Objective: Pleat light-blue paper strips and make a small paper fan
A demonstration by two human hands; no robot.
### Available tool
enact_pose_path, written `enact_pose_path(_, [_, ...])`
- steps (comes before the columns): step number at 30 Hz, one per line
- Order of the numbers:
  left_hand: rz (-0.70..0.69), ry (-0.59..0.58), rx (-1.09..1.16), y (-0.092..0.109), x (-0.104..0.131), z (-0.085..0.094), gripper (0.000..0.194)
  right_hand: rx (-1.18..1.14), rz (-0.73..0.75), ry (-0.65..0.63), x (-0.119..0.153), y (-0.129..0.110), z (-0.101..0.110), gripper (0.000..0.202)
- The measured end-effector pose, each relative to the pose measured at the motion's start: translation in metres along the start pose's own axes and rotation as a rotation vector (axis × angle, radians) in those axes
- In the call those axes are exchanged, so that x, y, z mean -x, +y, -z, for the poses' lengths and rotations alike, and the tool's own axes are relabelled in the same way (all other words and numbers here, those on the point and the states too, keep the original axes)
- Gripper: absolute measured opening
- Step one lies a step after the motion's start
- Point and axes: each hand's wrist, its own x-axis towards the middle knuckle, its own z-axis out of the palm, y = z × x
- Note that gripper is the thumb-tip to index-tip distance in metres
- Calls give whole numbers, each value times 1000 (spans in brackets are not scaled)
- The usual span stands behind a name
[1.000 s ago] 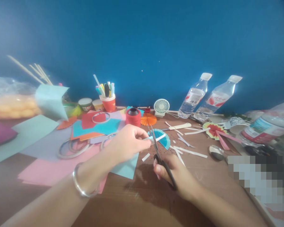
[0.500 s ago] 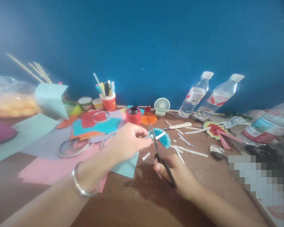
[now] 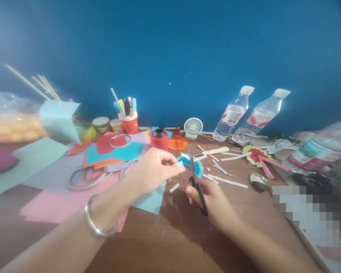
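My left hand (image 3: pixel 153 168) pinches a small piece of pale blue paper (image 3: pixel 182 166) between thumb and fingers. To its right, my right hand (image 3: pixel 210 199) grips a pair of scissors (image 3: pixel 195 176) by the dark handles, blades pointing up and apart from the paper. The blades look nearly closed. Behind the scissors lies a blue pleated paper fan (image 3: pixel 197 167). Cut white paper strips (image 3: pixel 229 181) are scattered to the right, and a short white scrap (image 3: pixel 174 187) rests on the table below my left hand.
A red thread spool (image 3: pixel 159 141), an orange pleated fan (image 3: pixel 177 143) and a small white electric fan (image 3: pixel 193 128) stand farther back. Coloured sheets (image 3: pixel 59 204) and tape rolls (image 3: pixel 74 178) cover the left. Water bottles (image 3: pixel 233 115) stand back right. A red cup of pens (image 3: pixel 129 123) is back left.
The scissors have moved right, away from my left hand, and their blades have come together. The white strip that stuck out past the blades is gone from my left hand's paper.
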Motion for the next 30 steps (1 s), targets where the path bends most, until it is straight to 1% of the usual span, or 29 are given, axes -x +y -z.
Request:
enact_pose_path(2, [37, -26, 21, -4, -2, -1, 42, 100, -65, 122, -9, 2, 13, 41])
enact_pose_path(3, [47, -39, 44, -5, -3, -1, 44, 191, -104, 183, -15, 5, 22, 38])
enact_pose_path(4, [46, -43, 75, -7, -4, -2, 46, 333, -159, 253, -20, 8, 31, 39])
enact_pose_path(5, [38, -38, 114, -8, -5, -3, 45, 476, -171, 324, -26, 12, 41, 37])
enact_pose_path(6, [33, -25, 160, -9, -6, -4, 43, 581, -145, 365, -30, 16, 50, 37])
enact_pose_path(7, [37, -11, 209, -10, -7, -6, 41, 681, -148, 389, -34, 20, 58, 37])
enact_pose_path(9, [60, 0, 294, -11, -9, -10, 37, 793, -165, 327, -37, 25, 69, 36])
enact_pose_path(11, [70, -3, 335, -13, -9, -15, 33, 806, -140, 264, -37, 27, 72, 34])
enact_pose_path(12, [58, 8, 340, -15, -9, -18, 31, 805, -126, 253, -36, 28, 71, 32])
enact_pose_path(13, [37, 23, 346, -17, -9, -21, 29, 811, -119, 257, -35, 28, 69, 30])
enact_pose_path(15, [-6, 38, 407, -22, -8, -28, 27, 843, -129, 313, -33, 28, 64, 27])
enact_pose_path(17, [-22, 38, 521, -25, -7, -35, 26, 855, -93, 367, -30, 26, 58, 32])
enact_pose_path(19, [-23, 76, 626, -23, -5, -42, 26, 779, 58, 412, -27, 20, 52, 31])
enact_pose_path(21, [4, 121, 709, -19, -3, -50, 27, 543, 280, 418, -22, 12, 43, 28])
enact_pose_path(22, [21, 134, 757, -17, -2, -55, 28, 365, 333, 408, -20, 8, 37, 26])
enact_pose_path(23, [29, 134, 808, -15, -1, -60, 28, 237, 338, 343, -18, 4, 31, 26])
enact_pose_path(25, [2, 116, 909, -13, 0, -70, 25, 156, 320, 247, -15, -1, 19, 28])
enact_pose_path(27, [-26, 138, 984, -15, 1, -80, 23, 113, 303, 260, -15, -1, 11, 27])
enact_pose_path(30, [-75, 220, 1010, -22, -1, -90, 24, 86, 311, 296, -19, 7, 8, 23])
